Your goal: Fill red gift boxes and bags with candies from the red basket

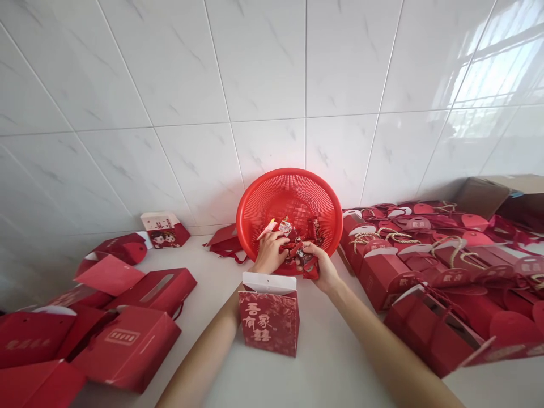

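Note:
A red plastic basket (289,180) with perforated sides leans tilted toward me against the wall, wrapped candies (285,225) in its lower part. Inside its front rim, my left hand (270,253) reaches among the candies, fingers bent and apart; its fingertips are partly hidden. My right hand (323,267) is closed around dark and red wrapped candies (307,262) at the basket's lower right edge. Between my forearms stands an upright red gift box (269,323) with gold Chinese characters, its white-lined top flap raised.
Several red gift boxes (127,340) lie on the left of the white table (340,362). A small printed box (165,231) stands near the wall (272,73). Rows of red boxes (386,272) with rope or ribbon handles fill the right, before a cardboard box (488,195).

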A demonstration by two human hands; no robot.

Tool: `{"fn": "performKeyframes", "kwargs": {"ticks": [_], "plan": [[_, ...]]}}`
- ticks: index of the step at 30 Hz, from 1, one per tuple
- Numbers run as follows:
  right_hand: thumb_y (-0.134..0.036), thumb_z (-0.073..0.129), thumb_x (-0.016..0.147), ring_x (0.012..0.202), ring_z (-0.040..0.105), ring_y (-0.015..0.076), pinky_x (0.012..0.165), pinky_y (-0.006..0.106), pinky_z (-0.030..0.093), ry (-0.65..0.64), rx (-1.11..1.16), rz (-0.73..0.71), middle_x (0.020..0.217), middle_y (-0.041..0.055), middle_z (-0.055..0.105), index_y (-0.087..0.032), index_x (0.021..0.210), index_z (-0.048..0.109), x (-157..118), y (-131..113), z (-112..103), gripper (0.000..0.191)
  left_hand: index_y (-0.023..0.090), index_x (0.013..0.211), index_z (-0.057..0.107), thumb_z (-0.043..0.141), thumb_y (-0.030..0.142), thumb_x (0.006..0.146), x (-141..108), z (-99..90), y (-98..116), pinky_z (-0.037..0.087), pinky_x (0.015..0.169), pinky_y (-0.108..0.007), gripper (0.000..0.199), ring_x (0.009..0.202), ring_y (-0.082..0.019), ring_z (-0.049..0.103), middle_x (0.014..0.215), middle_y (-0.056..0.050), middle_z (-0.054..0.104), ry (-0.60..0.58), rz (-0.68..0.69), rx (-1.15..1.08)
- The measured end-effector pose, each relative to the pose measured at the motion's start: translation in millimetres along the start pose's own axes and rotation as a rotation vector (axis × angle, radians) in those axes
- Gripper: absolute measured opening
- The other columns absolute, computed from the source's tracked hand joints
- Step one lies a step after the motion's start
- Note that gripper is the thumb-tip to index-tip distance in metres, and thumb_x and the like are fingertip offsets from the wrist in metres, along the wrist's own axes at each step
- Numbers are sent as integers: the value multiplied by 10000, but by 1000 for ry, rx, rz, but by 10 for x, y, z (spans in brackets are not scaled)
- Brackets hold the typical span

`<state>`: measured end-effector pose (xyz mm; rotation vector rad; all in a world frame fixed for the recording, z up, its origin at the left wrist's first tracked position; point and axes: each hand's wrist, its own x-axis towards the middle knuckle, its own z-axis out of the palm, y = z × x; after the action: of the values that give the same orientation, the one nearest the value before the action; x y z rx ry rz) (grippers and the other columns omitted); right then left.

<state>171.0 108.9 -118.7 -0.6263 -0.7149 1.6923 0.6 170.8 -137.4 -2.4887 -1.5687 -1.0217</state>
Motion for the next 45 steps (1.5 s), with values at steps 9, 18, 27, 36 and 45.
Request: {"fn": "performKeyframes", "kwargs": {"ticks": [9, 18, 27, 36, 45], "plan": [[-281, 747, 614, 511, 584, 120, 467, 227, 511, 78, 31, -105, 628, -2, 662, -194, 724, 637, 36, -201, -54, 178, 241, 887, 801, 643, 203, 894, 40, 50, 89, 475, 1023, -529, 163, 1012, -293, 663, 959, -81, 723, 45, -71, -54], [-222, 833, 655, 573, 678, 152, 498, 254, 562, 139, -61, -104, 813, 37, 775, -209, 872, 648, -31, -303, 79, 286, 187, 990, 736, 542, 424, 974, 130, -510, 383, 570, 723, -301, 307, 705, -174, 680, 880, -48, 734, 215, 22, -553], [-354, 926, 584, 545, 652, 140, 471, 232, 537, 30, -90, -124, 666, -11, 690, -180, 817, 658, -245, -421, 355, 395, 214, 992, 761, 637, 354, 923, 38, -946, 646, 548, 999, -375, 200, 1159, -241, 658, 1212, -93, 689, 38, 210, -648], [-302, 902, 557, 512, 625, 145, 462, 246, 500, 170, -141, -443, 593, -50, 654, -210, 905, 631, -388, -650, 436, 451, 273, 1019, 782, 768, 260, 727, -61, -904, 554, 545, 610, -262, 293, 689, -197, 718, 819, 6, 765, -812, 40, -536], [-333, 903, 563, 507, 611, 146, 492, 255, 489, 179, -191, -473, 591, -37, 652, -210, 900, 630, -490, -745, 465, 451, 234, 988, 765, 686, 195, 772, -315, -314, 687, 507, 699, -274, 233, 814, -204, 690, 923, -15, 769, -1109, 247, -297]]}}
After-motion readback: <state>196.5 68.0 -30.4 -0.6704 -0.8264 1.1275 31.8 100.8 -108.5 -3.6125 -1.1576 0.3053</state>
